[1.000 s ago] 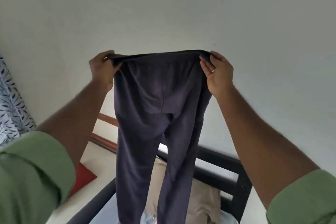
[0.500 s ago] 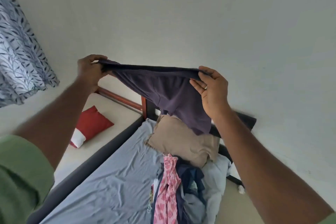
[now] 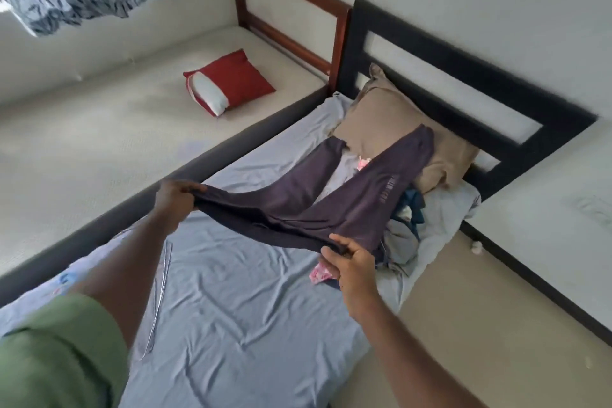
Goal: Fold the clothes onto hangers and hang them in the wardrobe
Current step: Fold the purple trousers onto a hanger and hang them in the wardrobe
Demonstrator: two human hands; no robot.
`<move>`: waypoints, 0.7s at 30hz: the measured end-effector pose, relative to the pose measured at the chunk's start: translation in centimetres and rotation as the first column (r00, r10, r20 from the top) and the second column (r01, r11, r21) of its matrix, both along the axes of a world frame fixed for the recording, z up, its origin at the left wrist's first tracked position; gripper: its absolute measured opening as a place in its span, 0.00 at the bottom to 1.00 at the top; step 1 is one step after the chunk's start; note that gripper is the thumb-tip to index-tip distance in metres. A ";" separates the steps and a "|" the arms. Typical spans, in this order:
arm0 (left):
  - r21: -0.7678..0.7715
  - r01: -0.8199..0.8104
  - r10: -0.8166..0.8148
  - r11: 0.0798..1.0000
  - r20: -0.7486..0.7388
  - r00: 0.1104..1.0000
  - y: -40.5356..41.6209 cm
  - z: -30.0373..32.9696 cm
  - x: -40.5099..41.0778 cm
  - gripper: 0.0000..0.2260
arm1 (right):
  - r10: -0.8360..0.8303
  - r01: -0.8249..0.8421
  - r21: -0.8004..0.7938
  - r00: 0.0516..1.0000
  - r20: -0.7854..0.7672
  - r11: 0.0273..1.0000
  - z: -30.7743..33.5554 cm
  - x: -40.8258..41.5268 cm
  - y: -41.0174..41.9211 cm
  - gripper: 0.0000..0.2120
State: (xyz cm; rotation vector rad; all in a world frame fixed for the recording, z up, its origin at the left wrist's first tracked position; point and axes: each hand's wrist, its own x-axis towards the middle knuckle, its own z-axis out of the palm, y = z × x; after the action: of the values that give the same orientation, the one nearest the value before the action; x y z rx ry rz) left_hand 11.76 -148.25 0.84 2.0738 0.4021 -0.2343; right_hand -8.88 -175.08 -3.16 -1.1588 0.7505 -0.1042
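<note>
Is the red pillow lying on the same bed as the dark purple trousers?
No. The red pillow lies on the neighbouring beige bed, while the trousers are spread over the blue sheet.

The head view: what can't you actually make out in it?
- Clothes pile: mostly covered by the purple trousers; individual garments unclear.
- Print on one trouser leg: too small to read.
- Thin wire object on the bed sheet: too faint to identify; the left arm crosses it.
- Wardrobe: outside the picture.

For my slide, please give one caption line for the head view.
Both hands, left hand and right hand, hold dark trousers by the waistband over the bed.
</note>
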 end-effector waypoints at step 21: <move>0.211 -0.154 0.179 0.965 -0.106 0.978 14.6 -26.4 -16.7 0.11 | 0.557 -0.624 -0.781 0.634 -0.537 -0.043 -26.1 -13.6 11.6 0.08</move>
State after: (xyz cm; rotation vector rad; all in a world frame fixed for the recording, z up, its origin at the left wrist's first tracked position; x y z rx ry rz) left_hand -4.92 -133.61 -25.55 2.2154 0.6990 -0.2302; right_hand -22.50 -163.47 -29.28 -2.6570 0.0141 0.3004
